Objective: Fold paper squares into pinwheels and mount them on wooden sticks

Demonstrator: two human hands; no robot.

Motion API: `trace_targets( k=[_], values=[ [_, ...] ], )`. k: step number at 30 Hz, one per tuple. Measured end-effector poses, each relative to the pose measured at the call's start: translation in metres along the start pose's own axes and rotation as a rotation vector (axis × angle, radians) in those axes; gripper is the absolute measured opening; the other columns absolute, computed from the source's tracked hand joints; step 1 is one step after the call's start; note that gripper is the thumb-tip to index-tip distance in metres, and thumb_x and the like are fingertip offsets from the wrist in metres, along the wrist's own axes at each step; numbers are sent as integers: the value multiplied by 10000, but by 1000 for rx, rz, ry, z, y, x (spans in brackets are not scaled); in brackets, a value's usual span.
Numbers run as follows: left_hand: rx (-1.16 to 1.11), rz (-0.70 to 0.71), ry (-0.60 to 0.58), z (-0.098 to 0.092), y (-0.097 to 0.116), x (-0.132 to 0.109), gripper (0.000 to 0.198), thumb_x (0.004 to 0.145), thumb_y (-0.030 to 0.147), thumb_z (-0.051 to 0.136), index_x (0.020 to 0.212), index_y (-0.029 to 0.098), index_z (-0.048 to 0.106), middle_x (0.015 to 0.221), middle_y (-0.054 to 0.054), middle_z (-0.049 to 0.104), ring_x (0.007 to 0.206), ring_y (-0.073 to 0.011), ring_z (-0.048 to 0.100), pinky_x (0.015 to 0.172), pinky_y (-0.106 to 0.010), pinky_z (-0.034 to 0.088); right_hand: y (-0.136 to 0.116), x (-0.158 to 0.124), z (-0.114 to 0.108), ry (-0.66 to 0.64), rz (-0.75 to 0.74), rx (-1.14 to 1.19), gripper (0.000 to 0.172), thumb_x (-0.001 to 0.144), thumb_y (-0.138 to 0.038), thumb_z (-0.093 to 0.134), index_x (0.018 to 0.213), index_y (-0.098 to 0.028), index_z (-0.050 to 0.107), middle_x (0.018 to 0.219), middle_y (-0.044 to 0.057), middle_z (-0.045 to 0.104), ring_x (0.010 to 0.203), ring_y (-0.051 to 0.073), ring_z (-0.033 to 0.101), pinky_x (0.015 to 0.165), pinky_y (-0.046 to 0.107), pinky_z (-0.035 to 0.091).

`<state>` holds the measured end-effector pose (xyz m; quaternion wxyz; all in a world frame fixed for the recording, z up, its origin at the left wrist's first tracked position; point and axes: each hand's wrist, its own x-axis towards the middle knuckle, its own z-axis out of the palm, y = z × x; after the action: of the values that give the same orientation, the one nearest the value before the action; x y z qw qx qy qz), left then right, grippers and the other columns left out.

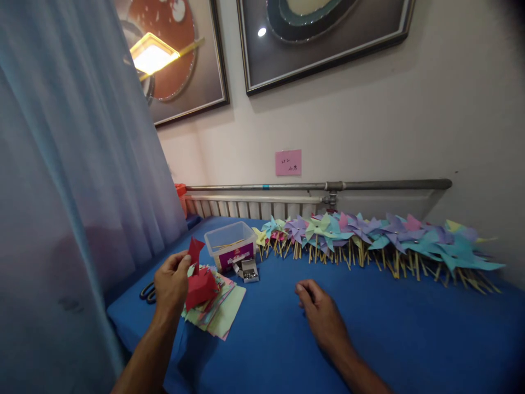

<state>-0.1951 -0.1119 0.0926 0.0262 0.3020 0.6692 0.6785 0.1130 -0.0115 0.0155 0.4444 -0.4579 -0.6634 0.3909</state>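
My left hand (pixel 171 284) is closed on a piece of red paper (pixel 199 280) with cut, folded flaps, held just above a stack of coloured paper sheets (pixel 221 317). My right hand (pixel 319 312) rests on the blue tablecloth (pixel 389 334) to the right, its fingers curled loosely inward with nothing visible in them. A clear plastic box (pixel 229 244) holding wooden sticks stands behind the paper stack, and a small open box of pins (pixel 249 270) lies beside it.
A long row of finished paper pinwheels (pixel 377 238) on sticks lies along the wall. Black-handled scissors (pixel 147 291) sit at the table's left edge by the blue curtain (pixel 69 180). A pipe (pixel 320 186) and a radiator (pixel 250 207) run behind, with a pink note (pixel 287 162) above.
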Motion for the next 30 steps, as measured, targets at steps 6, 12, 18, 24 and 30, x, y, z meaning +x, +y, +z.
trace_targets(
  k=[6, 12, 18, 24, 30],
  values=[
    [-706, -408, -574, 84, 41, -36, 236, 580, 295, 803, 654, 156, 627, 600, 12, 631, 523, -119, 560, 546, -245, 458, -15, 8, 1, 35, 208, 438, 426, 768, -658, 672, 814, -234, 663, 932, 100, 750, 853, 276, 721, 741, 377, 546],
    [-886, -645, -695, 164, 38, -78, 228, 589, 232, 821, 715, 141, 653, 680, -15, 678, 594, -133, 606, 593, -247, 467, -21, 4, -20, -157, 226, 966, 647, 766, -776, 657, 1114, -234, 715, 1271, 133, 708, 1235, 308, 628, 1034, 468, 491],
    [-772, -706, -709, 189, 3, -122, 297, 557, 282, 857, 640, 153, 603, 574, 33, 571, 520, -90, 512, 554, -225, 397, -7, 2, -35, -207, 172, 962, 518, 805, -625, 735, 1136, -227, 722, 1226, 111, 743, 1209, 295, 649, 1035, 453, 483],
    [-665, -689, -794, 189, -1, -127, 330, 540, 344, 873, 664, 147, 640, 569, 16, 589, 512, -95, 508, 543, -230, 373, 7, 6, -27, -16, 310, 878, 351, 746, -467, 834, 970, -215, 734, 980, 64, 795, 1014, 274, 724, 884, 385, 559],
    [-567, -643, -815, 190, -3, -129, 337, 496, 325, 895, 644, 149, 648, 530, 23, 573, 477, -81, 458, 522, -229, 329, 9, 5, -26, 86, 301, 848, 282, 750, -441, 826, 875, -212, 718, 898, 49, 786, 958, 260, 733, 845, 359, 567]
  ],
)
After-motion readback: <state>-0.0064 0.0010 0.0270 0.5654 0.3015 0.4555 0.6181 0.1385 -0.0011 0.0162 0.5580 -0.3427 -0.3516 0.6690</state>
